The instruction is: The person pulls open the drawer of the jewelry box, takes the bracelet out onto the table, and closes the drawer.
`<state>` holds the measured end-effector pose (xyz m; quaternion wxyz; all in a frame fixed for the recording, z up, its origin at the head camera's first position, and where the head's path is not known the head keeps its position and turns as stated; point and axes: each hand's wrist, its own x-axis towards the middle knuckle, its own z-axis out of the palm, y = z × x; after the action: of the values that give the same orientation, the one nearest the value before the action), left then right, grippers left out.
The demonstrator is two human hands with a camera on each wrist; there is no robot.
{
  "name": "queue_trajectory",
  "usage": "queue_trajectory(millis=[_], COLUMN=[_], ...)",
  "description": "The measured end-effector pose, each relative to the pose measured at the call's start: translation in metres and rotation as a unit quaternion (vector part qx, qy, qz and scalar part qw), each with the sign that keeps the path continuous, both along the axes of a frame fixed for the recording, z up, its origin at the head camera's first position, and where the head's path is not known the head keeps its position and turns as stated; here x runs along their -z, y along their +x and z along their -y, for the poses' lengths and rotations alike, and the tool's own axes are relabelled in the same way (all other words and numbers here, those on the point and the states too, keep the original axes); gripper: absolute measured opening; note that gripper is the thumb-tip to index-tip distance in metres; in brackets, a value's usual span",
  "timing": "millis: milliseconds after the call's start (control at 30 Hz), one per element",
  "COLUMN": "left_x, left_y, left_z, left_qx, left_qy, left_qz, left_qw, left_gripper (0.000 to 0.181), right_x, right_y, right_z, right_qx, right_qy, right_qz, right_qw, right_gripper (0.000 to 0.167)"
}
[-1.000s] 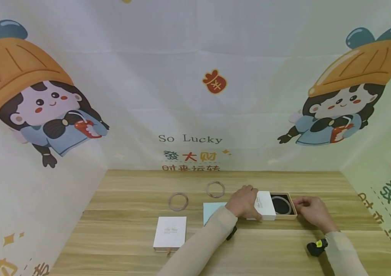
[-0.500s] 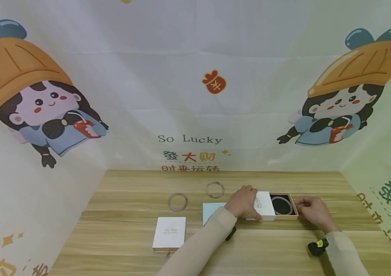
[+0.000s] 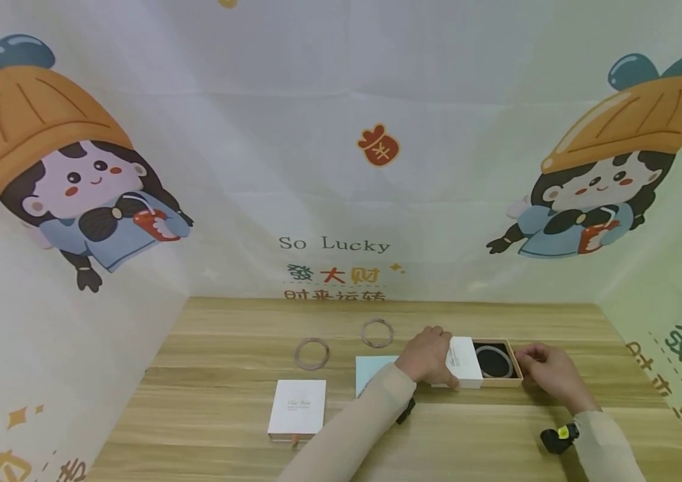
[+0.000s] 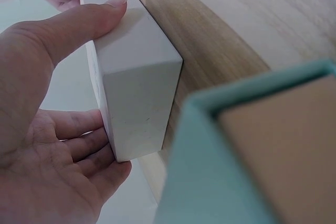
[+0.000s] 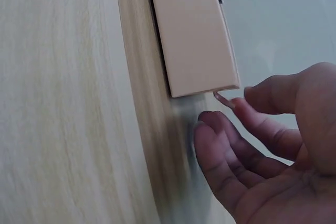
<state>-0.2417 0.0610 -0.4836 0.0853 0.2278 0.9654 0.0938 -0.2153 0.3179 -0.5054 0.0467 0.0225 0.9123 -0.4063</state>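
My left hand (image 3: 428, 356) grips the white sleeve (image 4: 142, 114) of a small drawer-style gift box, thumb on one side and fingers on the opposite side. The box's peach drawer (image 5: 197, 35) sticks partway out to the right. Inside it, a pale round bangle (image 3: 510, 361) lies on black padding, partly under the sleeve. At the drawer's right end, my right hand (image 3: 548, 375) pinches a small ribbon tab (image 5: 224, 100) between thumb and index finger; its other fingers are loosely bent below.
A light-blue box (image 3: 371, 371) stands left of the white sleeve, partly behind the left forearm. Farther left lies another white box (image 3: 298, 408) with a ribbon tab. Two bangles, one left (image 3: 296, 353) and one farther back (image 3: 364, 333), lie on the wooden table (image 3: 214, 375).
The drawer has slid slightly farther right out of the sleeve, with my right hand moving along. My left hand stays on the sleeve. The head view has shifted a little.
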Motion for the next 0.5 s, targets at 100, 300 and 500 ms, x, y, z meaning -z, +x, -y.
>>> queue_trajectory(millis=[100,300,500], left_x=[0.0,-0.001,-0.002], left_y=[0.0,0.001,0.002], left_z=[0.0,0.0,0.0], left_qx=[-0.001,0.001,0.005], left_qy=[0.001,-0.002,-0.008], left_qz=[-0.001,-0.003,-0.006], left_qw=[1.0,1.0,0.9999], left_gripper=[0.088,0.088,0.088], right_x=[-0.004,-0.014,-0.019], right_y=[0.003,0.008,0.01], right_z=[0.003,0.007,0.012], right_qx=[-0.002,-0.044,-0.087], right_qy=[0.006,0.045,0.081], right_qz=[-0.023,-0.058,-0.094], right_qw=[0.9997,0.9963,0.9885], right_gripper=[0.032,0.044,0.055])
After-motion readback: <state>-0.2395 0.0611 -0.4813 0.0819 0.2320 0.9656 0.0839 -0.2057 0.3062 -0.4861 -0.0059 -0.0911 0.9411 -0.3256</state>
